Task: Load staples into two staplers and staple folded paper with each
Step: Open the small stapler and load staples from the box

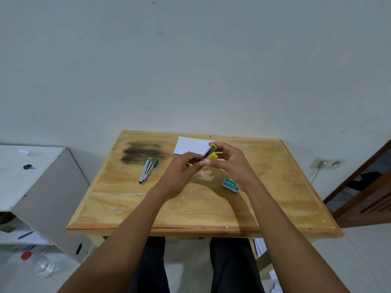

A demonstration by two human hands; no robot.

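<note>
Above the middle of the wooden table (190, 208) I hold a small yellow stapler (210, 152), hinged open. My right hand (230, 163) grips its yellow end. My left hand (182, 170) pinches its metal front end; whether staples are in those fingers I cannot tell. A green stapler (147, 170) lies hinged open on the table to the left. The green staple box (230, 185) lies under my right wrist. A white sheet of paper (191, 145) lies at the table's far edge, partly behind my hands.
A dark scorch mark (141, 152) stains the table's far left. A white cabinet (31, 176) stands left of the table, with a plastic bottle (43, 265) on the floor. A wall socket with a plugged cable (323, 162) is at the right.
</note>
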